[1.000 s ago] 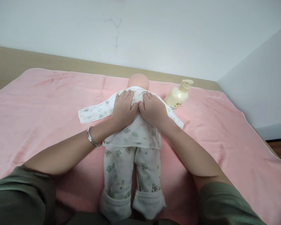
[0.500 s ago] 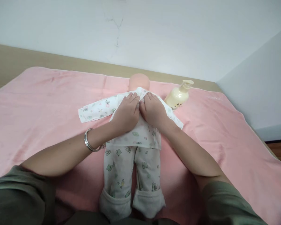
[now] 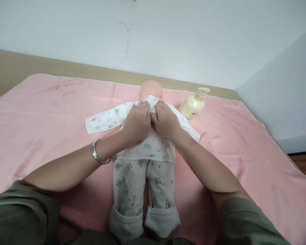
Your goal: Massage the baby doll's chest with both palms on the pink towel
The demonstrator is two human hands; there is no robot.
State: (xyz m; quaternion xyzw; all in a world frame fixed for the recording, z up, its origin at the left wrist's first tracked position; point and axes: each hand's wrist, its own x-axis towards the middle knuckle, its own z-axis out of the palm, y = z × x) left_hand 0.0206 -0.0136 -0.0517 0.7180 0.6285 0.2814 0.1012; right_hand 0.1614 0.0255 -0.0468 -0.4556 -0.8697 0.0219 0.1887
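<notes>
A baby doll lies on a pink blanket with its head away from me. It wears a white printed top and matching trousers with folded-up cuffs. My left hand rests flat on the upper part of the top, fingers stretched towards the neckline. Beside it, my right hand lies in the same way on the other side. The two thumbs are close together at the middle. Both palms face down on the cloth, and what lies beneath them is hidden.
A pale yellow pump bottle leans at a tilt just right of the doll's shoulder. The pink blanket covers most of the wooden surface. A white wall rises behind it.
Both hands stay nearly in place on the doll's top, with only a very slight shift. The doll and the bottle have not visibly moved.
</notes>
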